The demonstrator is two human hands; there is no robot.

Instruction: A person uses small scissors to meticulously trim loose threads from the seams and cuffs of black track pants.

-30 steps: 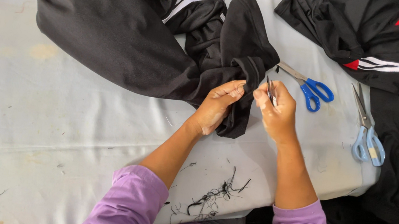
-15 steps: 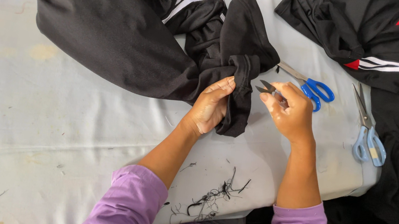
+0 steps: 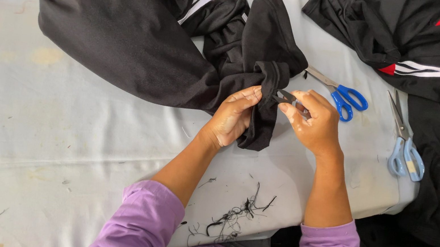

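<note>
A black garment with white stripes (image 3: 130, 30) lies spread over the white table (image 3: 57, 135). My left hand (image 3: 232, 116) pinches a bunched black cuff of it (image 3: 267, 90) near the table's middle. My right hand (image 3: 315, 122) is just right of the cuff and holds a small metal thread snipper (image 3: 286, 98), whose blades point at the fabric edge. Both arms wear purple sleeves.
Blue-handled scissors (image 3: 344, 95) lie right of my right hand, light-blue-handled scissors (image 3: 405, 149) farther right. A pile of black garments with white and red trim (image 3: 426, 43) fills the upper right. Cut black threads (image 3: 235, 217) lie near the front edge.
My right hand drew a little to the right, away from the cuff, then came back with the snipper blades at the fabric edge. My left hand stayed on the cuff.
</note>
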